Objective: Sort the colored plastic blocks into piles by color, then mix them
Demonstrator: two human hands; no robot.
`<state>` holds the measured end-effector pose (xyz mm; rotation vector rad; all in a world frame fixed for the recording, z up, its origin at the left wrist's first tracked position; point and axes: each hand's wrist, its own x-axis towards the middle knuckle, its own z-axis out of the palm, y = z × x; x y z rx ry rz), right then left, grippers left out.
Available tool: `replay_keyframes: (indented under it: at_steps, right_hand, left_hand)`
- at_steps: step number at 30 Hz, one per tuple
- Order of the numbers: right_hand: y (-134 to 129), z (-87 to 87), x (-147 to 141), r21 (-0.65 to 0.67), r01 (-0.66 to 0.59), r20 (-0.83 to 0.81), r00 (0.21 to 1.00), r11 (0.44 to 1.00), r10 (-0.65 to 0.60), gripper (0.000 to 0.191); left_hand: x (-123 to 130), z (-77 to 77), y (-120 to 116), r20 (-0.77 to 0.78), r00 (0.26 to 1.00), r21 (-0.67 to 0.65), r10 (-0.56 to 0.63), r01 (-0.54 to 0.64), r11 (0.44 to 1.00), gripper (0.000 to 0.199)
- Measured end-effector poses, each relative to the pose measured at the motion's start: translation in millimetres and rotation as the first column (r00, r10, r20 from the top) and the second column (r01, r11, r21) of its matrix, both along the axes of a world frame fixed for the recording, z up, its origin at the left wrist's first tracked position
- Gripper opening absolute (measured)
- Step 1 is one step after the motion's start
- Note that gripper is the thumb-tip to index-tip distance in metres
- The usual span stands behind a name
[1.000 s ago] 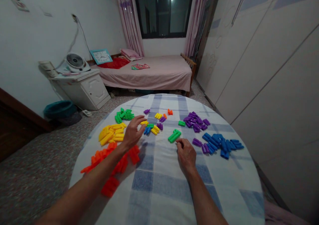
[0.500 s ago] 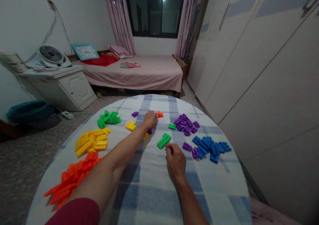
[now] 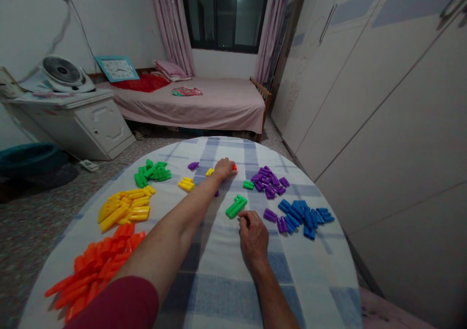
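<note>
Stretched across the table, my left hand (image 3: 224, 168) has its fingers closed at some small orange plastic pieces (image 3: 234, 167), which it partly covers. My right hand (image 3: 253, 235) rests on the cloth, fingers curled in; whatever may be inside is hidden. Just ahead of its fingertips lie green plastic pieces (image 3: 236, 206) side by side. Another green pair (image 3: 248, 185) sits by the purple pile (image 3: 269, 181). Left of my left hand are a small yellow piece (image 3: 209, 172), a yellow group (image 3: 187, 184) and one purple piece (image 3: 193, 165). My left forearm partly hides another purple piece (image 3: 216, 193).
Piles of orange (image 3: 98, 266), yellow (image 3: 126, 207) and green (image 3: 151, 172) pieces line the table's left side. On the right lie a blue pile (image 3: 305, 216) and loose purple pieces (image 3: 270, 215). Beyond the round table stands a bed (image 3: 219, 100); a wardrobe (image 3: 383, 125) is at right.
My left hand has shifted slightly right, over more of the orange pieces. A yellow piece behind it now shows. The view has turned a little; my right hand keeps its place by the green pieces.
</note>
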<state>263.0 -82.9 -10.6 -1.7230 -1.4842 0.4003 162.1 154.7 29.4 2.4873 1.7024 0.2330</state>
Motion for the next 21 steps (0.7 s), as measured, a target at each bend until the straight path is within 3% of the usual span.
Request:
replay_keyframes:
  at_steps: [3,6,9,12,14,16,18,21]
  right_hand:
    - [1,-0.9,0,0.009,0.002,0.000,1.000,1.000,-0.002,0.024]
    - [1,-1.3,0,0.014,-0.002,0.006,1.000,1.000,0.002,0.024]
    - [0,-0.3,1,0.013,-0.012,0.017,1.000,1.000,0.011,0.025]
    - [0,0.6,2,0.006,-0.009,0.022,1.000,1.000,0.009,0.026]
    - [1,0.4,3,0.004,0.001,0.030,1.000,1.000,-0.001,0.026]
    - [3,-0.1,3,0.000,0.007,0.045,0.999,1.000,-0.007,0.027]
    - [4,-0.3,3,-0.001,0.014,0.054,0.998,1.000,-0.014,0.028]
    - [4,0.4,4,0.000,0.013,0.058,0.998,1.000,-0.013,0.029]
  left_hand:
    - [3,-5.0,-3,0.026,1.000,0.011,-0.009,0.008,1.000,0.032]
    - [1,-0.4,-6,0.074,0.997,0.013,-0.025,0.024,1.000,0.030]
    - [-12,16.9,-12,0.165,0.986,0.023,-0.039,0.036,0.999,0.030]
    - [-46,43.4,-34,0.291,0.955,0.064,-0.053,0.036,0.997,0.036]
    - [-78,61.6,-66,0.416,0.902,0.127,-0.115,0.067,0.990,0.037]
    - [-113,76.1,-112,0.505,0.839,0.168,-0.204,0.137,0.976,0.038]
    - [-146,83.1,-167,0.472,0.855,0.122,-0.212,0.175,0.977,0.038]
    - [-186,75.6,-242,0.388,0.913,0.013,-0.130,0.135,0.991,0.032]
